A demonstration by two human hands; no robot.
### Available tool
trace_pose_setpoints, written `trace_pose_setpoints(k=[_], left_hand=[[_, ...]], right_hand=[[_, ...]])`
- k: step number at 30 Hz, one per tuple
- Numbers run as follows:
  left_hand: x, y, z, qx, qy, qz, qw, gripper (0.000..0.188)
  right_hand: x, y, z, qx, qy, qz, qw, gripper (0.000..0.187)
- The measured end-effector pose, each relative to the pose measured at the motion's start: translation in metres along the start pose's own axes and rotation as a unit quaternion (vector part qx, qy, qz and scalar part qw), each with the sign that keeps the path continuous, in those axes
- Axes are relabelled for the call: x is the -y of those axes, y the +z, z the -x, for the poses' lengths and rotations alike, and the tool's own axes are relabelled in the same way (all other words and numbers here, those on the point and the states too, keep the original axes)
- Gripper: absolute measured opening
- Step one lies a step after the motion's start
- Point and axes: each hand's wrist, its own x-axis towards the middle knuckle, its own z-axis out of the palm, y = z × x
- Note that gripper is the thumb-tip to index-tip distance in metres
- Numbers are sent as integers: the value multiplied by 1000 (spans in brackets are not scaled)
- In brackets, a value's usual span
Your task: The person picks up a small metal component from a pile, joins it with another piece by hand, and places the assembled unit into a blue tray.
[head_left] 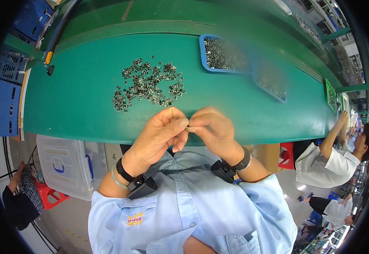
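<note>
Both hands meet at the near edge of the green table point(87, 122). My left hand point(163, 130) pinches a small metal piece point(188, 126) between thumb and forefinger. The fingertips of my right hand point(213, 129) close on the same piece from the other side. Most of the piece is hidden by the fingers, so its exact shape does not show. Beyond the hands lies a loose, spread-out pile of small shiny metal pieces point(148, 84).
A blue tray point(202, 53) full of small metal parts stands at the far side, and a second tray point(273, 95), blurred, sits right of it. A green tray point(330, 95) is near a co-worker point(328, 165) at the right. A lidded clear plastic box point(61, 165) stands below the table's left part.
</note>
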Motion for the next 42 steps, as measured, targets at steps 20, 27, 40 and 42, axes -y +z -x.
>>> trace_pose_setpoints(k=[20, 27, 40, 42], left_hand=[[6, -24, 1, -72, 59, 48, 995, 15], [4, -24, -1, -64, 51, 55, 995, 14], [2, -8, -12, -89, 29, 5, 996, 16], [2, -5, -15, -91, 23, -9, 996, 16]], right_hand=[[-52, -60, -71, 4, 2, 332, 943, 16], [-40, -12, -55, 124, 28, 332, 935, 18], [1, -19, -43, 83, 55, 153, 983, 44], [12, -24, -47, 165, 22, 274, 947, 54]])
